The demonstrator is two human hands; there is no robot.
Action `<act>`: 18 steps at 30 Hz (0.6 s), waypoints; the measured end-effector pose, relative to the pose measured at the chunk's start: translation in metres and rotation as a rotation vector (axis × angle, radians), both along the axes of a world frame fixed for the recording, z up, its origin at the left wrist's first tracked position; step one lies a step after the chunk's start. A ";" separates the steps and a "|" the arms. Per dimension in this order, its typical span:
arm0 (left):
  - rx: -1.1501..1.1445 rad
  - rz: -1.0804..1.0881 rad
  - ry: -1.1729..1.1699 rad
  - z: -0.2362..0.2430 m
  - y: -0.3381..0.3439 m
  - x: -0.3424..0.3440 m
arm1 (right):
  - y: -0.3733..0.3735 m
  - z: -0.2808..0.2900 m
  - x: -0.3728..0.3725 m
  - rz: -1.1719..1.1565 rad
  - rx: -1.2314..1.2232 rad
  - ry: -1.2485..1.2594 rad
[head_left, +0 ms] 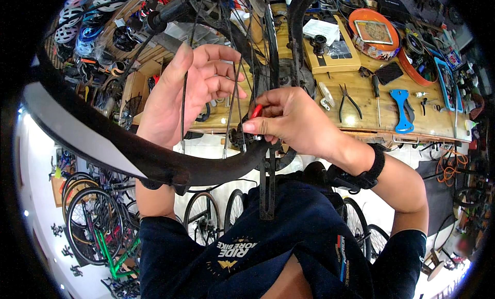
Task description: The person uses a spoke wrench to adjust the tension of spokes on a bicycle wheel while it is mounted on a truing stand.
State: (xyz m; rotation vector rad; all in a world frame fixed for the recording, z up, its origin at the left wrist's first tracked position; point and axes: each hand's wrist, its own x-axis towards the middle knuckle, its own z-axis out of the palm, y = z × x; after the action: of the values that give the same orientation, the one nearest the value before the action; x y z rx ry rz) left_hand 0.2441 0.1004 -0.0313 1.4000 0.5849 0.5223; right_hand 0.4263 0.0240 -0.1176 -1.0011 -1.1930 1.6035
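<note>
A bicycle wheel rim [216, 167] curves across the view in front of me, with thin dark spokes [184, 100] running up from silver nipples [225, 152]. Among the spokes is my left hand [191, 87], its fingers apart and slightly curled, holding nothing. My right hand [294, 118] pinches a small red spoke wrench [256, 112] between thumb and fingers, close to the inner side of the rim; whether it sits on a nipple is hidden by the fingers. A slotted dark metal arm of the stand [266, 190] hangs below the rim.
On the wooden workbench [361, 111] beyond my right hand lie pliers [350, 103], a screwdriver [378, 99], a blue tension gauge [402, 111], a cardboard box [335, 56] and a round orange tray [374, 18]. Bicycles [98, 227] stand at left; helmets [72, 20] are at upper left.
</note>
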 end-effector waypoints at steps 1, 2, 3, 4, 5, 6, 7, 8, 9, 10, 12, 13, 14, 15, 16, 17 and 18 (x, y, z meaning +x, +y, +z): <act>-0.003 0.003 -0.001 0.000 0.000 0.000 | 0.001 0.001 0.001 0.008 0.013 0.015; -0.008 0.006 -0.001 0.000 0.000 0.000 | 0.002 0.000 0.004 0.016 0.025 0.030; -0.003 0.010 0.010 -0.001 0.000 0.000 | 0.004 -0.001 0.007 0.023 0.037 0.045; 0.001 0.014 0.021 -0.001 0.000 0.000 | 0.009 -0.002 0.014 -0.048 0.059 0.002; 0.006 0.020 0.030 -0.003 0.000 -0.002 | 0.015 -0.004 0.022 -0.116 0.082 -0.044; 0.015 0.021 0.029 -0.005 0.000 -0.001 | 0.018 -0.002 0.030 -0.192 0.074 0.102; 0.024 0.022 0.028 -0.007 0.000 0.000 | 0.022 -0.005 0.038 -0.262 0.040 0.189; 0.030 0.024 0.027 -0.010 0.000 0.000 | 0.021 -0.003 0.046 -0.278 0.028 0.200; 0.049 0.012 0.039 -0.013 0.000 -0.002 | 0.020 0.000 0.053 -0.294 0.017 0.211; 0.083 0.035 0.095 -0.020 0.003 -0.002 | 0.017 -0.001 0.057 -0.319 0.024 0.196; 0.134 0.052 0.169 -0.033 0.008 -0.001 | 0.013 -0.005 0.062 -0.314 0.002 0.163; 0.152 0.044 0.187 -0.040 0.010 0.002 | 0.011 -0.008 0.063 -0.312 -0.009 0.146; 0.171 0.038 0.204 -0.046 0.011 0.004 | 0.010 -0.012 0.062 -0.333 -0.036 0.133; 0.167 0.030 0.181 -0.052 0.014 0.003 | 0.010 -0.016 0.062 -0.323 -0.041 0.129; 0.163 0.024 0.157 -0.059 0.016 0.003 | 0.009 -0.019 0.062 -0.313 -0.046 0.125; 0.158 0.014 0.133 -0.063 0.018 0.003 | 0.009 -0.021 0.063 -0.305 -0.053 0.120; 0.166 0.006 0.133 -0.063 0.018 0.003 | 0.007 -0.018 0.061 -0.307 -0.046 0.123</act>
State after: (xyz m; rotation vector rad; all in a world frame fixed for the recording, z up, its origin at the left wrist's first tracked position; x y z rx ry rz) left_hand 0.2468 0.1182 -0.0941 1.5993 0.6641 0.4935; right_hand 0.4872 0.0308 -0.1359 -1.0436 -0.8752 1.4313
